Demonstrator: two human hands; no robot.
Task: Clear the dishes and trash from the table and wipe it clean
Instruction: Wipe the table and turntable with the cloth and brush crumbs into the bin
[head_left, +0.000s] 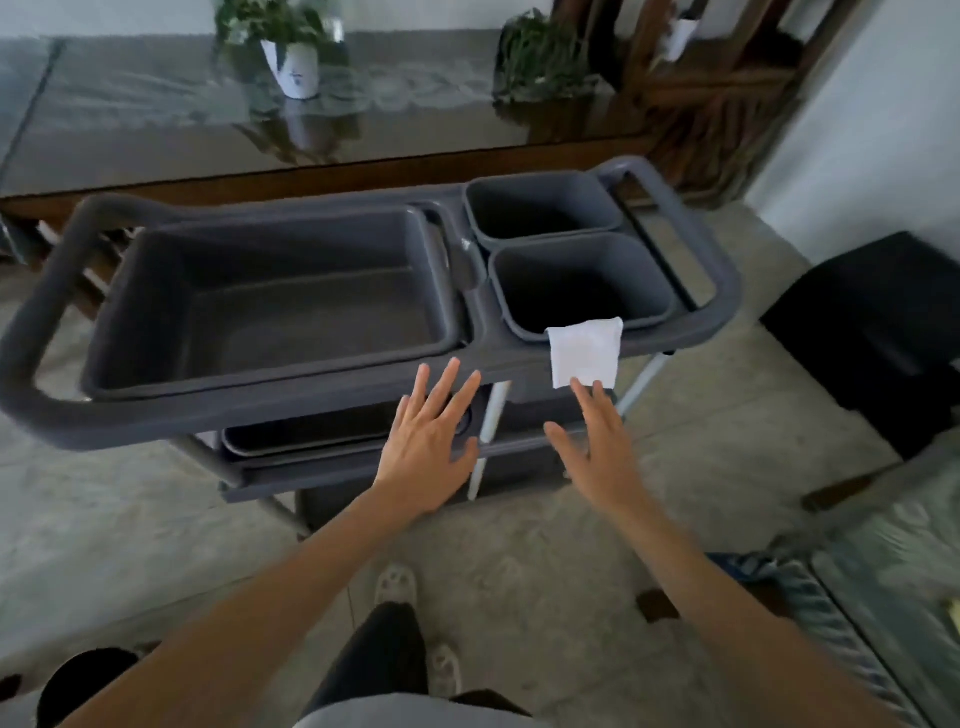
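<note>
Grey cart: one large tub, two small bins. One white cloth draped over near bin's rim. Left hand spread, empty; right hand spread, fingertips just below cloth. Two potted plants on glossy table behind.

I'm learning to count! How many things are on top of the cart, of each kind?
Big tub: 1
Small bins: 2
White cloth: 1
Total: 4
</note>
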